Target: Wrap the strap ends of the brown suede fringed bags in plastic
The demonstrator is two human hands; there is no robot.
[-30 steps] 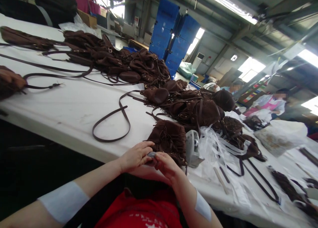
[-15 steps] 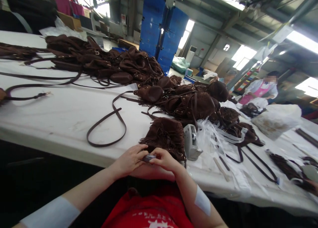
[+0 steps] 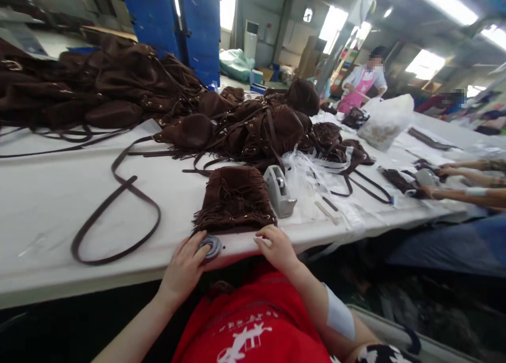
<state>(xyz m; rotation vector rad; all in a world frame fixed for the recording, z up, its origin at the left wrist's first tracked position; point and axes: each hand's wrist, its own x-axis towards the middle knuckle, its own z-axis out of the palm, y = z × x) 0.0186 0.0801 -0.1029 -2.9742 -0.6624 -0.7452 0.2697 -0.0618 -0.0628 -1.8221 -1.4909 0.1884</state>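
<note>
A dark brown fringed suede bag [image 3: 237, 197] lies flat before me near the table's front edge. Just below its left corner, my left hand [image 3: 187, 260] has its fingers on a small grey coiled roll [image 3: 212, 247], a fingertip hooked over the ring. My right hand [image 3: 276, 249] is by the bag's lower right corner, thumb and forefinger drawn together. Something pale shows at those fingertips, too small to name. A grey tape dispenser [image 3: 281, 194] stands right of the bag.
Brown bags [image 3: 253, 136] with straps are heaped along the back of the white table [image 3: 47, 205]. A looped strap [image 3: 156, 215] lies to the left. White plastic strips [image 3: 312, 173] spread to the right. Another person's hands [image 3: 430, 189] work at far right; a person in a pink apron [image 3: 359, 86] stands beyond.
My hands have moved apart, the grey roll staying with the left hand and turning its round face up. My view has swung right, bringing another person's arms into sight.
</note>
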